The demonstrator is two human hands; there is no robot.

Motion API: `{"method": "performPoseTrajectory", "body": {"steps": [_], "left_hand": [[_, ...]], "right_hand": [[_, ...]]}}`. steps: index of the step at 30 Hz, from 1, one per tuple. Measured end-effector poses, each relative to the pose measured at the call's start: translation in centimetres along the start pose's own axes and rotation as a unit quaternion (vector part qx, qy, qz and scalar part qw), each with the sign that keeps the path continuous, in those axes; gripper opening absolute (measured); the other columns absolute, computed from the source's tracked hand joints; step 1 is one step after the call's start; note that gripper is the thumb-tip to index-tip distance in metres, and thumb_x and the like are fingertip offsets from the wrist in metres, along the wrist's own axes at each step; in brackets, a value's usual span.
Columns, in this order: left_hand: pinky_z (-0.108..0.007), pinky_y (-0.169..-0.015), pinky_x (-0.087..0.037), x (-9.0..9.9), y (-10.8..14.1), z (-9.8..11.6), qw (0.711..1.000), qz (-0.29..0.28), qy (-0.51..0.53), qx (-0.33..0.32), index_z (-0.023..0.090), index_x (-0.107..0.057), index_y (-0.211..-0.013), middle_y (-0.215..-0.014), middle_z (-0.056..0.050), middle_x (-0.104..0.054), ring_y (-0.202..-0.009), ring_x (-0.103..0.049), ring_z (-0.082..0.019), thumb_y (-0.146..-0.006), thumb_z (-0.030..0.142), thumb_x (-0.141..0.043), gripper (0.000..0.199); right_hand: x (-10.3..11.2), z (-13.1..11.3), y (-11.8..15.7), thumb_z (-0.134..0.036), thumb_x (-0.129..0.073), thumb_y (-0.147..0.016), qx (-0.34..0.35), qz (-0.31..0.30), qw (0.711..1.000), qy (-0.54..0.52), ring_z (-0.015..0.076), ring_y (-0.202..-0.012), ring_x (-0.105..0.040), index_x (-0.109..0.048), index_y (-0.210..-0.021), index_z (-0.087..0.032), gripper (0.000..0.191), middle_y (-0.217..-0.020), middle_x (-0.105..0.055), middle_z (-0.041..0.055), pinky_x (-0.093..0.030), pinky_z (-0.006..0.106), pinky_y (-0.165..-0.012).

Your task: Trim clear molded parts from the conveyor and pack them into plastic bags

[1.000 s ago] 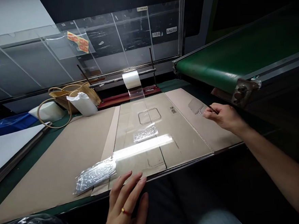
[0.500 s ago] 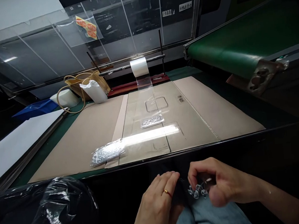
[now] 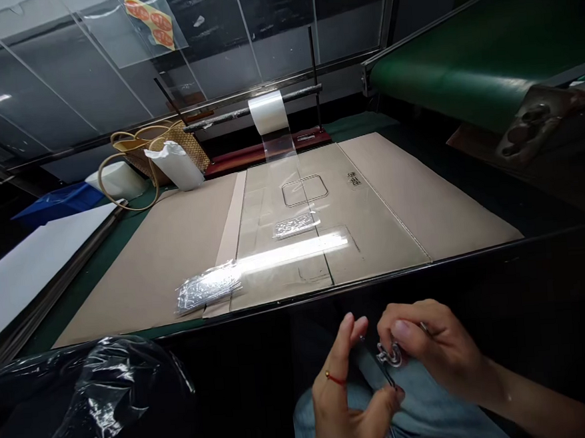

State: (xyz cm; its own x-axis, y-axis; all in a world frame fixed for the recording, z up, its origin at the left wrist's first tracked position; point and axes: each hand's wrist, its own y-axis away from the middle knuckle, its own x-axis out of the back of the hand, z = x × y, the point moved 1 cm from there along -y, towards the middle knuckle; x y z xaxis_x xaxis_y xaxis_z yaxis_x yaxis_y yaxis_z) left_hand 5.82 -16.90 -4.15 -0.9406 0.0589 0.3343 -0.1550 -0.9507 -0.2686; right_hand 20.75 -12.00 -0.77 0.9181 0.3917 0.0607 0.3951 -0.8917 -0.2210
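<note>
Over my lap, below the table edge, my left hand (image 3: 347,388) holds a thin flat piece with a dark edge (image 3: 380,366) between its fingertips and thumb. The piece is seen nearly edge-on, so its face is hidden. Close beside it, my right hand (image 3: 434,346) pinches a small clear, curled piece (image 3: 389,354) that looks like plastic. Whether more such pieces sit inside the curled right fingers, I cannot tell. On the table lie a clear packet of small shiny pieces (image 3: 210,288) and a smaller bubbly clear packet (image 3: 295,225).
Brown cardboard (image 3: 175,254) under a clear sheet covers the table. A roll of clear film (image 3: 268,112) hangs on a bar behind. White sheets (image 3: 35,263) are stacked left, near a woven bag (image 3: 192,152) and blue tray (image 3: 58,202). A green conveyor (image 3: 467,66) stands right; black plastic (image 3: 105,405) lies front left.
My left hand has turned and moved right, and the thin flat piece now shows in it. My right fingers have closed in on the clear curled piece. The view has tipped downward slightly.
</note>
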Motion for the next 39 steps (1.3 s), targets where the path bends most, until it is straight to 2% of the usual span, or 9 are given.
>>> {"method": "performPoseTrajectory", "body": {"steps": [2,5,9,12,15,17,24,33,39], "left_hand": [[-0.033,-0.095,-0.046,0.6,-0.3,0.1,0.996,-0.006,-0.08,-0.05,0.027,-0.029,-0.135,-0.125,-0.005,-0.053,-0.111,-0.053,-0.02,-0.07,0.007,-0.064,0.076],[-0.034,-0.092,-0.048,1.4,-0.7,-0.2,0.97,-0.037,-0.216,-0.108,0.024,-0.033,-0.134,-0.124,-0.006,-0.054,-0.111,-0.053,-0.02,-0.073,0.006,-0.06,0.069],[-0.041,-0.08,-0.054,1.5,-0.5,-0.9,0.931,-0.09,-0.348,-0.059,0.021,-0.036,-0.133,-0.117,-0.008,-0.059,-0.097,-0.059,-0.024,-0.071,0.005,-0.058,0.068],[-0.04,-0.077,-0.055,1.3,0.0,-1.0,0.939,-0.088,-0.331,-0.035,0.022,-0.035,-0.133,-0.114,-0.008,-0.06,-0.094,-0.061,-0.024,-0.069,0.006,-0.059,0.071],[-0.034,-0.087,-0.051,1.2,0.5,-1.0,0.973,-0.063,-0.223,-0.022,0.025,-0.032,-0.133,-0.121,-0.005,-0.057,-0.106,-0.056,-0.02,-0.07,0.007,-0.06,0.071],[-0.035,-0.095,-0.046,1.2,0.6,-1.1,0.985,-0.048,-0.166,-0.017,0.027,-0.031,-0.132,-0.123,-0.003,-0.055,-0.111,-0.054,-0.019,-0.072,0.008,-0.061,0.07],[-0.044,-0.101,-0.038,2.3,-0.3,-1.3,0.959,-0.075,-0.242,-0.124,0.026,-0.037,-0.131,-0.127,-0.005,-0.052,-0.119,-0.046,-0.022,-0.075,0.001,-0.049,0.063],[-0.029,-0.08,-0.054,-0.7,-1.0,-1.2,0.978,-0.041,0.095,0.182,0.023,-0.045,-0.127,-0.102,-0.004,-0.066,-0.09,-0.064,-0.018,-0.066,0.009,-0.065,0.065],[-0.035,-0.081,-0.053,-2.4,-2.4,-3.0,0.985,-0.054,0.104,0.124,0.029,-0.033,-0.134,-0.107,-0.005,-0.065,-0.091,-0.065,-0.02,-0.073,0.016,-0.061,0.069]], "right_hand": [[0.9,-0.4,0.1,-0.027,-0.043,-0.087,0.111,-0.027,0.981,0.154,0.0072,-0.048,-0.044,-0.055,-0.069,-0.015,0.025,-0.054,-0.048,-0.002,-0.032,0.021,-0.048],[1.4,-0.2,0.0,-0.022,-0.047,-0.084,0.268,-0.046,0.88,0.39,0.0091,-0.047,-0.041,-0.053,-0.065,-0.015,0.021,-0.053,-0.048,-0.0014,-0.025,0.026,-0.047],[0.6,1.7,-0.5,-0.019,-0.045,-0.082,0.328,-0.059,0.773,0.539,0.0106,-0.044,-0.037,-0.048,-0.055,-0.017,0.027,-0.048,-0.046,-0.0018,-0.018,0.029,-0.046],[0.4,2.7,-0.8,-0.019,-0.043,-0.083,0.279,-0.067,0.833,0.473,0.0095,-0.044,-0.038,-0.049,-0.056,-0.017,0.028,-0.049,-0.047,-0.0018,-0.022,0.028,-0.046],[0.5,3.0,-0.8,-0.028,-0.04,-0.088,0.105,-0.078,0.96,0.248,0.0073,-0.044,-0.04,-0.05,-0.058,-0.016,0.034,-0.05,-0.047,-0.002,-0.029,0.023,-0.046],[0.3,3.0,-0.7,-0.037,-0.036,-0.089,-0.002,-0.065,0.994,0.086,0.0071,-0.045,-0.041,-0.051,-0.058,-0.016,0.041,-0.05,-0.046,-0.0018,-0.031,0.021,-0.046],[0.0,3.7,-0.9,-0.043,-0.042,-0.087,-0.129,-0.079,0.989,-0.003,0.0058,-0.044,-0.034,-0.047,-0.053,-0.015,0.044,-0.047,-0.04,-0.0037,-0.028,0.019,-0.043],[3.3,0.5,1.2,-0.04,-0.039,-0.09,0.111,0.05,0.972,0.2,0.0091,-0.053,-0.046,-0.052,-0.068,-0.018,0.033,-0.058,-0.05,-0.0003,-0.034,0.023,-0.052],[9.2,0.4,5.3,-0.045,-0.061,-0.073,-0.206,0.197,0.955,0.082,0.0052,-0.047,-0.04,-0.058,-0.09,-0.018,0.032,-0.07,-0.058,-0.0004,-0.03,0.018,-0.041]]}}
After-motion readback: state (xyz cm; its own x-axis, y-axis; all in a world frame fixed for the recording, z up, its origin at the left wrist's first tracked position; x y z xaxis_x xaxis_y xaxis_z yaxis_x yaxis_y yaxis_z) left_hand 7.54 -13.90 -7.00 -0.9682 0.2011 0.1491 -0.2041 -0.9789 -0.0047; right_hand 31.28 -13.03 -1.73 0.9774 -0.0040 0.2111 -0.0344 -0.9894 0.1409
